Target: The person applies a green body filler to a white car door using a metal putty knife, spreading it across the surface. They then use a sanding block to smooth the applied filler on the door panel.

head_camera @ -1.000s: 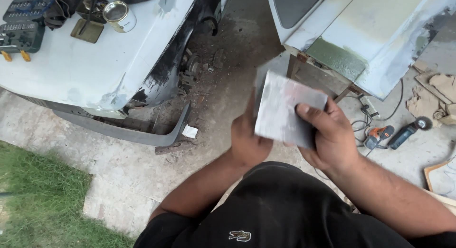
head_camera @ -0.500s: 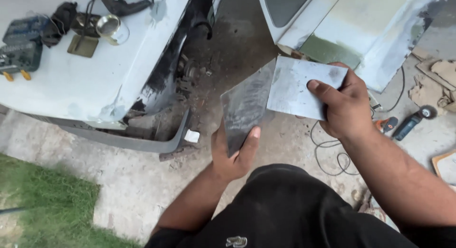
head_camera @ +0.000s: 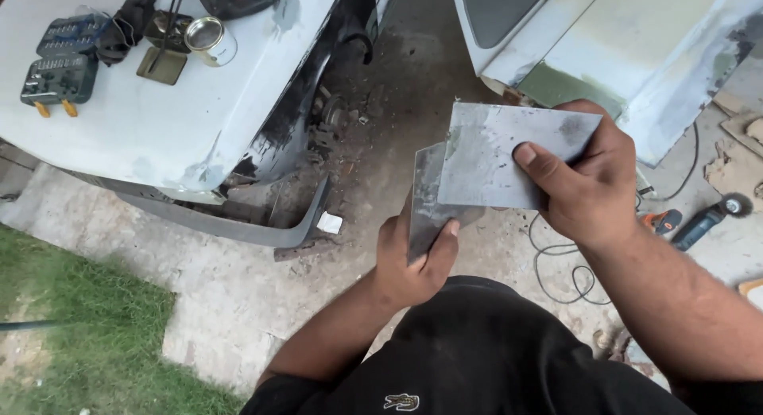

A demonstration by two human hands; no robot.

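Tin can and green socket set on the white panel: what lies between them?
In the head view, a flat olive plate and a black glove lie between the tin can and the socket set.

Black shirt, small embroidered emblem

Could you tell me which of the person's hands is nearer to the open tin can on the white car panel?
The left. The left hand holds a darker metal sheet closer to the tin can; the right hand, gripping the lighter sheet, is farther off.
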